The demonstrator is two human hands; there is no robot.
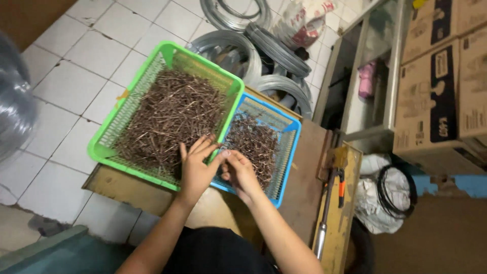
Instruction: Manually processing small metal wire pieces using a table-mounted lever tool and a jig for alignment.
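- The left hand and the right hand are bare, with no gloves on.
- Both arms are bare too. No sleeves show.
- There are no rings or watches.
- Below the 2 arms there is dark, black clothing.

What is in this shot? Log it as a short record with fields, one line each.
setting: wooden table over a white tiled floor
left hand: resting on rusty nails in the green basket
right hand: fingers pinched over nails in the blue basket
basket layout: green overlaps the blue one's rim
behind baskets: coils of grey wire
table's right edge: long-handled tool
far right: stacked cardboard boxes
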